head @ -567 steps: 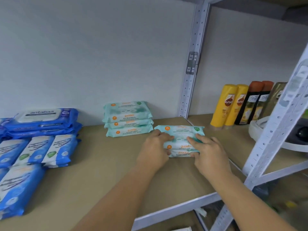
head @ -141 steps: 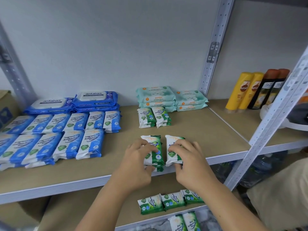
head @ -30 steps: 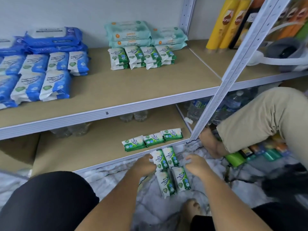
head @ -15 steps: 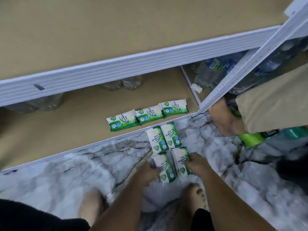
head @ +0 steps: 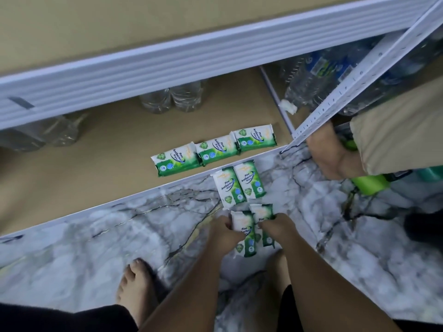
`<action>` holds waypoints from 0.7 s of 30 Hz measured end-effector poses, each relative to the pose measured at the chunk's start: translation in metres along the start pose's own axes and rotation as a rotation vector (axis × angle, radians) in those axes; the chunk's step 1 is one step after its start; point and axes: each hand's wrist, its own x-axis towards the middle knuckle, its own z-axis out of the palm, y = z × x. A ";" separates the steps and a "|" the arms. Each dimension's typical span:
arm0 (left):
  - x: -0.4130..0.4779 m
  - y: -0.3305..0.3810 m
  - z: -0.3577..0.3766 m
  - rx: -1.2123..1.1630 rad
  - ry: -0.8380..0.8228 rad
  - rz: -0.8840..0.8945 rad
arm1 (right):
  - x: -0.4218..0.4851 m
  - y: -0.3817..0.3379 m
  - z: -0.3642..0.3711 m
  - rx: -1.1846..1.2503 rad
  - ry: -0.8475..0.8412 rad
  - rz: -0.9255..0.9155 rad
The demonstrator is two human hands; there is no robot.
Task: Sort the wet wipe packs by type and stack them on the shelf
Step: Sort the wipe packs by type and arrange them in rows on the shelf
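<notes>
Two green-and-white pine wipe packs lie side by side on the marble floor between my hands. My left hand [head: 224, 232] grips the left pack [head: 244, 233]. My right hand [head: 279, 227] grips the right pack [head: 262, 213], which is partly hidden under its fingers. Just beyond them two more green packs [head: 239, 184] rest on the floor at the shelf's edge. Three green packs [head: 213, 149] lie in a row on the bottom shelf [head: 96, 164]. The upper shelf's white front rail [head: 167, 65] crosses the top of the view.
Clear plastic bottles [head: 172, 99] stand at the back of the bottom shelf, with more bottles [head: 318, 77] to the right of the white upright [head: 354, 82]. Another person's foot [head: 333, 156] and beige trouser leg are at the right. My bare foot [head: 136, 283] is on the floor.
The view has dropped from the upper shelf to the floor. My hands have closed around the two nearest green packs and drawn them slightly toward me.
</notes>
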 end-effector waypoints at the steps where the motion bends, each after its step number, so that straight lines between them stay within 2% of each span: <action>1: -0.005 -0.001 0.000 0.005 -0.002 0.001 | -0.007 0.000 0.002 -0.023 0.005 -0.002; 11: -0.070 0.002 -0.057 0.041 -0.032 0.089 | -0.096 -0.017 0.000 -0.039 0.095 -0.170; 16: -0.119 0.037 -0.092 0.056 0.040 0.177 | -0.152 -0.029 -0.013 0.055 0.131 -0.268; 21: -0.190 0.091 -0.131 0.113 0.144 0.366 | -0.222 -0.050 -0.051 0.175 0.211 -0.437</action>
